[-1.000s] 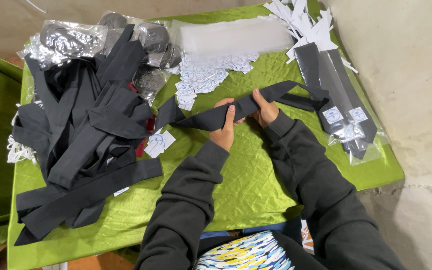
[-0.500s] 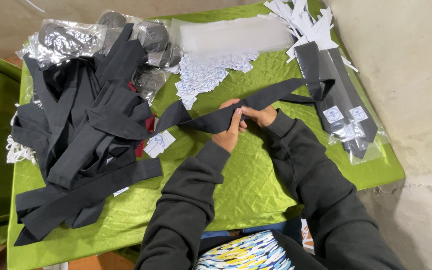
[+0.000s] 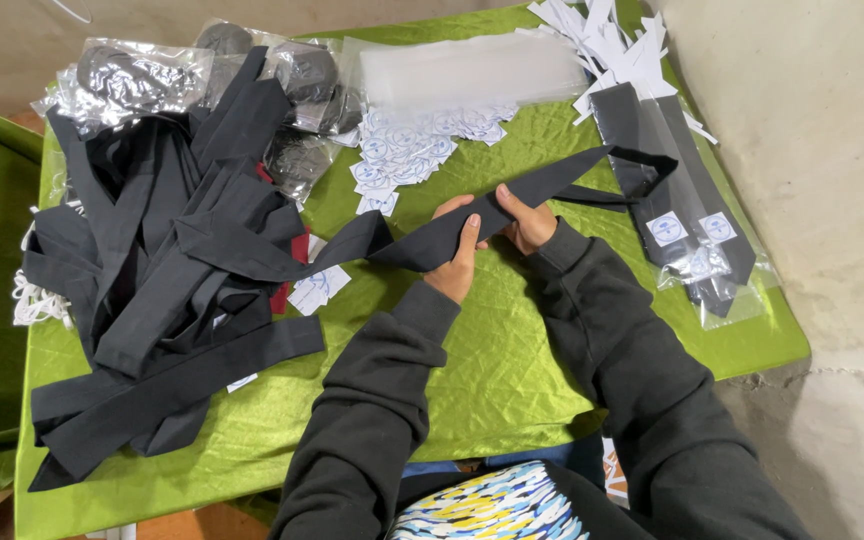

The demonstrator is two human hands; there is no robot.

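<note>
Change since earlier frame: both hands sit closer together on the black necktie [image 3: 472,222]; the tie's narrow end now stretches farther right, over the bagged ties.
Left hand [image 3: 457,262]: closed around the necktie's mid-length, fingers wrapped over the top edge, thumb beneath.
Right hand [image 3: 527,222]: pinched shut on the same necktie just beside the left hand, thumb on top.
Necktie position: held just above the green worktop [image 3: 492,370], wide end pointing left toward the loose pile, narrow end trailing right.
Loose pile of black neckties [image 3: 167,270]: heaped on the worktop's left half.
Bagged neckties [image 3: 687,215]: in clear sleeves with round stickers, at the right edge.
Round sticker labels [image 3: 407,150]: scattered behind the hands.
Stack of clear sleeves [image 3: 472,70]: far edge, centre.
White card inserts [image 3: 607,35]: far right corner.
Bagged dark bundles [image 3: 142,75]: far left corner.
</note>
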